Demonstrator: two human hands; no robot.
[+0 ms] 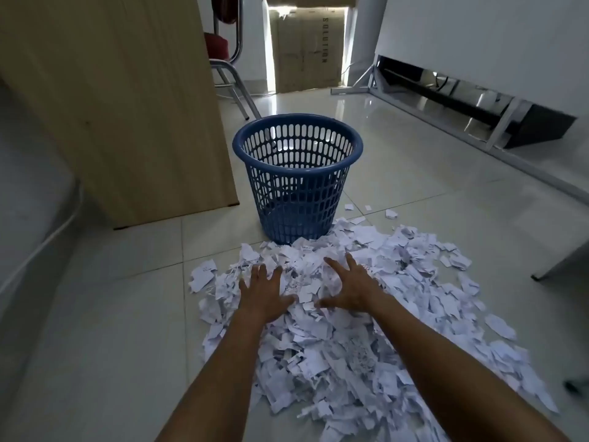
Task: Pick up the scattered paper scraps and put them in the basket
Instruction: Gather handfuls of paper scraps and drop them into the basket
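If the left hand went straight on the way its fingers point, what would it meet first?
More scraps just ahead of the left hand; beyond them, probably the basket, though depth is unclear.

Dim, bluish light fills the room — the one strong source is the far gap around the cardboard box (307, 49), blown out to white. It glows through the slots of the basket (298, 170) and lays a soft sheen on the glossy floor tiles (318, 103). The left edge sinks into murk. Wide-angle bending tilts the wooden panel (111, 106) — detail in the paper scraps (334, 362) is soft, smeared lower down.
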